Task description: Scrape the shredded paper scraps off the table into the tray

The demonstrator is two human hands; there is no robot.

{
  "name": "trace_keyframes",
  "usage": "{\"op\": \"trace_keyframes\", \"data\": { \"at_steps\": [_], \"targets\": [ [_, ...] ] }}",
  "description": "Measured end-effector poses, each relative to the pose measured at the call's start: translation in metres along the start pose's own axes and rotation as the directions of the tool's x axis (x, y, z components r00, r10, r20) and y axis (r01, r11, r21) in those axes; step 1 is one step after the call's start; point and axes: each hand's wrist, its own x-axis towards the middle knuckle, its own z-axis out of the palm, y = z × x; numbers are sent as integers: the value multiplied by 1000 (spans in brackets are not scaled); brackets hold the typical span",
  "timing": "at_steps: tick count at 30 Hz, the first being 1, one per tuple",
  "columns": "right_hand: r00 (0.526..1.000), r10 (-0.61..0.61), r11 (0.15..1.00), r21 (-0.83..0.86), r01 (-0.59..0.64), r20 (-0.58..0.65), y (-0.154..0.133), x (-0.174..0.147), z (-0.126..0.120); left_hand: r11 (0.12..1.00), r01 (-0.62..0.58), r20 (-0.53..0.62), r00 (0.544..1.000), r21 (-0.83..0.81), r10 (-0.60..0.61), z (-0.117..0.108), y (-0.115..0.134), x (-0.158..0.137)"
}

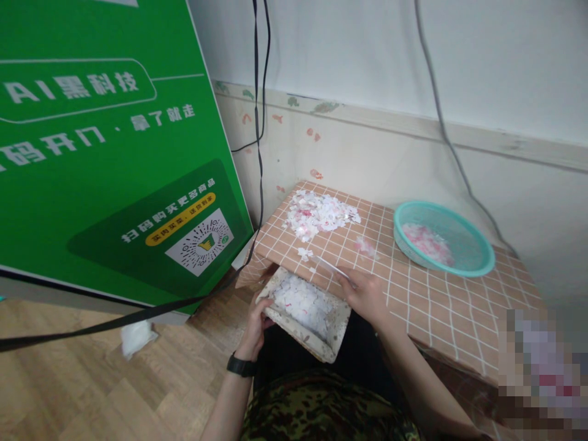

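My left hand (258, 323) grips the near left rim of a patterned open box (299, 332), its fingers closed over the edge. Small white paper-like scraps (298, 299) with a few red bits lie inside, and the box is tilted below the table's front edge. In my right hand (366, 295) is a thin, flat white strip (331, 267), pinched at one end. The strip's far end rests near a few loose scraps (305, 253) by the table edge. Behind them spreads a larger pile of white and pink scraps (316, 213).
A turquoise basket (484, 262) holding pink and white scraps stands on the checked tablecloth (395, 282). A small pinkish heap (366, 246) lies nearer. A green cabinet (105, 202) is at left, with black cables (260, 159) hanging beside it. A white bag (138, 338) lies on the floor.
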Motion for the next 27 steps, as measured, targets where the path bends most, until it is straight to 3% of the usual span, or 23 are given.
{"op": "trace_keyframes", "data": {
  "at_steps": [6,17,27],
  "targets": [
    [999,27,999,-29,-26,47,-3,11,6,1000,4,1,1000,-7,-4,0,0,0],
    [982,158,982,-92,-167,-102,7,14,-12,999,-9,1,1000,-32,9,-2,-1,1],
    [997,80,996,-35,-80,2,-9,31,19,1000,-10,-20,1000,-18,10,-9,1,5]
  ]
}}
